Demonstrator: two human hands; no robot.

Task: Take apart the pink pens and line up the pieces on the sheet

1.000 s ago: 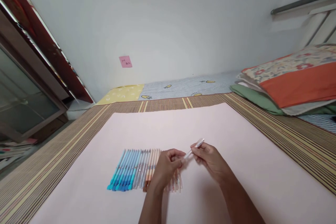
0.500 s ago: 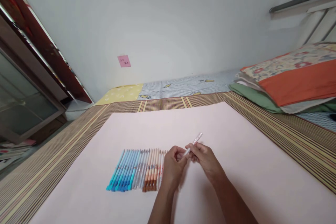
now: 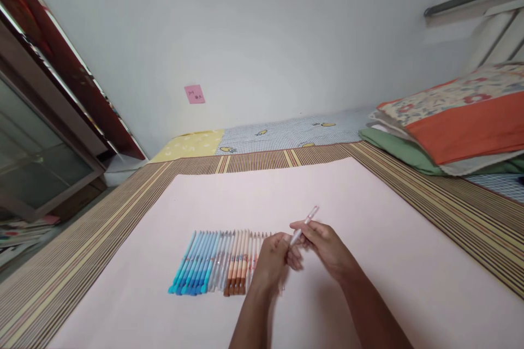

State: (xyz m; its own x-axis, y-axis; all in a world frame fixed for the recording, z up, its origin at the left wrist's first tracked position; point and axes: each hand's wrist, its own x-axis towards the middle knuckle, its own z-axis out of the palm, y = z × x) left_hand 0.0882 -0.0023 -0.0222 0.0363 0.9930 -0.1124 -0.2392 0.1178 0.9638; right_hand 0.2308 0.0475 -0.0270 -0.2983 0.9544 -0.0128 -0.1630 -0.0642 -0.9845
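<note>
Fingers of the right hand [image 3: 328,246] clamp a pale pen [image 3: 313,212] above the pink sheet [image 3: 229,196], right of the pen row [image 3: 230,263], likely tilted to meet the left hand [image 3: 275,257], whose grip I cannot tell.

My right hand [image 3: 327,245] holds a pen [image 3: 295,236] above a sheet [image 3: 262,196], its upper end pointing ahead and to the right. My left hand [image 3: 274,262] is just left of that grip, hiding the right end of a row of pens [image 3: 200,262] on the sheet. Under the sheet is a mat [image 3: 413,202]; beyond it, ahead of my grip, a cloth [image 3: 282,133], then a wall [image 3: 286,38] bearing a note [image 3: 194,94], ahead-left. Ahead-right sits a bedding pile [image 3: 470,131].
</note>
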